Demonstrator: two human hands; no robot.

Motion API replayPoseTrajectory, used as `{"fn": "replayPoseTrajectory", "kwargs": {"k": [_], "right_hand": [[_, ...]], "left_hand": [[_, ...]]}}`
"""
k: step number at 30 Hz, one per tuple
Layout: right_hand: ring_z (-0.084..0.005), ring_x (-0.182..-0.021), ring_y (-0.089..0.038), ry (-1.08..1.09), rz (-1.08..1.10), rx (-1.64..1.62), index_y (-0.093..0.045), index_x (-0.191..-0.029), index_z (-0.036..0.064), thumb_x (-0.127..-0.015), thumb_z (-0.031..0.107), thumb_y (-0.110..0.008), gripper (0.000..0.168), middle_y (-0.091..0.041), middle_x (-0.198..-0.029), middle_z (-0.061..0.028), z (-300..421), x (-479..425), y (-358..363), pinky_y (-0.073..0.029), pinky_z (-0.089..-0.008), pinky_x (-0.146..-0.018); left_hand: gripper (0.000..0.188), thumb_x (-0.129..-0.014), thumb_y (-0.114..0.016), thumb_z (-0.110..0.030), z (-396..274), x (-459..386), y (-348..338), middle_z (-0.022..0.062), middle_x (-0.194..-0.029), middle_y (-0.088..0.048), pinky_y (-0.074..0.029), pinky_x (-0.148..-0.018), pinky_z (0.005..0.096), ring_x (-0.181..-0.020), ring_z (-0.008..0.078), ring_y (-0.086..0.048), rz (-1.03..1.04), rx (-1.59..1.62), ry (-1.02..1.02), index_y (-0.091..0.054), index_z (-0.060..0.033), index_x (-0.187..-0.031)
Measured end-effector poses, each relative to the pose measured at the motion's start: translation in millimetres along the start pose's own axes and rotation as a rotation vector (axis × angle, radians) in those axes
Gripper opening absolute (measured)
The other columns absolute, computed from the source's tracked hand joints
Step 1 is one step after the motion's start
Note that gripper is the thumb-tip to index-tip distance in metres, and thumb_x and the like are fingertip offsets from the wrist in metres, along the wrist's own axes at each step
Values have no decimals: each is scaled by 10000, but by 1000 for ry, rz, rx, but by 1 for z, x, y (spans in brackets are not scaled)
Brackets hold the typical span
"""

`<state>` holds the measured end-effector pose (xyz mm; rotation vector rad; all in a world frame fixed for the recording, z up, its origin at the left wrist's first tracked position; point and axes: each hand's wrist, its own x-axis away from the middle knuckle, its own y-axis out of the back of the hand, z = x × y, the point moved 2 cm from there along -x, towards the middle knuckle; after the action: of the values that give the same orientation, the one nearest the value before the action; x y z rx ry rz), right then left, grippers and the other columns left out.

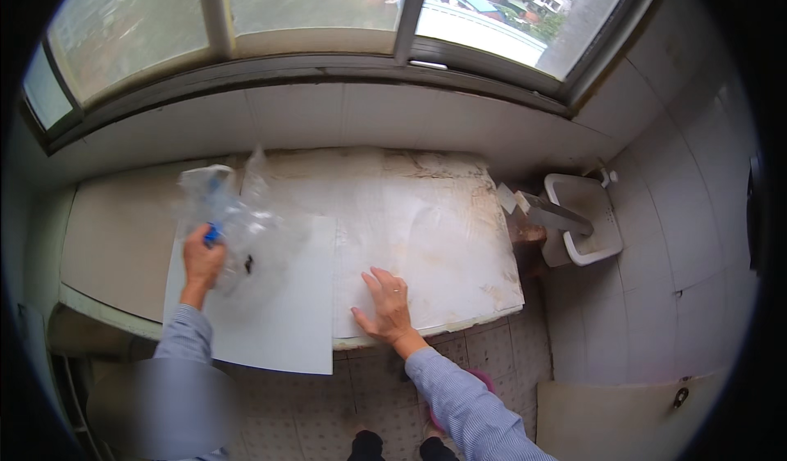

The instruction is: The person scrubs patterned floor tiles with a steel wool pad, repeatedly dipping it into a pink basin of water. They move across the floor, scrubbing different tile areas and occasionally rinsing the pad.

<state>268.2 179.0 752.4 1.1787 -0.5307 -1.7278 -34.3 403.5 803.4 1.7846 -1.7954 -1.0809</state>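
My left hand is closed around a small blue object, too blurred to name exactly. Clear plastic film or a bag spreads beside and beyond that hand, smeared by motion. Whether the fingers also grip the plastic is not clear. A small dark piece shows against it. Under the plastic lies a large white sheet, its near end jutting past the counter's front edge. To the right of the sheet, my right hand, wearing a ring, has its fingers apart over the white counter covering and holds nothing.
The worn counter has a beige panel at left. A sliding window runs behind it. At right stand a white plastic basin and a long board or bar. A pink item is on the tiled floor.
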Motion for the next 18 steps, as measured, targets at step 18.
{"fn": "replayPoseTrajectory", "kwargs": {"k": [18], "right_hand": [[-377,-1025,-568,-421,70,13,-502,-1252,47,-758,134,-618,514,-567,-1161,-196,-138,62,172,-458,-425,-858]], "left_hand": [[251,-748,-623,-214,-301,183,-170,202,-837,-605,-481,-724,445,-842,390,-588,326,352,-189,-636,-45,-932]]}}
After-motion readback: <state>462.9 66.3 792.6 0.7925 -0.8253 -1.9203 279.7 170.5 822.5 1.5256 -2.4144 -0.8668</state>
